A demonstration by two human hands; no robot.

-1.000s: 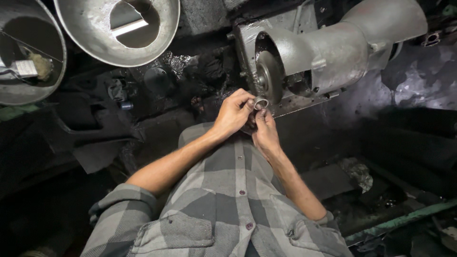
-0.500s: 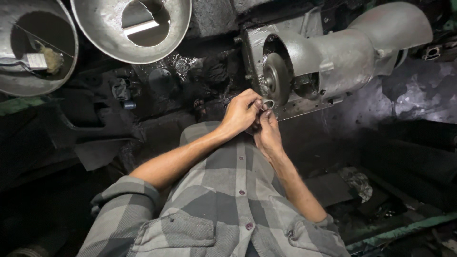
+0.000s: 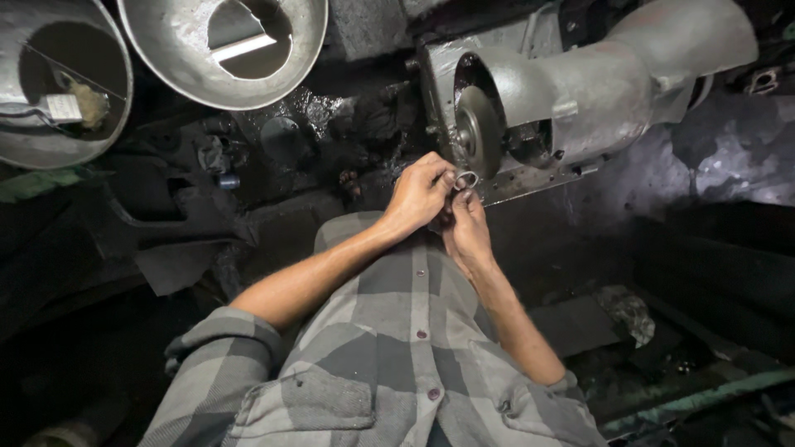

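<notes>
Small metal ring (image 3: 465, 179): pinched between left hand (image 3: 422, 195) and right hand (image 3: 466, 232), now brought up against the grinding wheel (image 3: 479, 134) of the grey bench grinder (image 3: 596, 74), so grinding appears underway.

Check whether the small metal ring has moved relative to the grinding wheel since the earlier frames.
No clear move: the small metal ring, pinched by left hand and right hand, stays just below the grinding wheel.
</notes>
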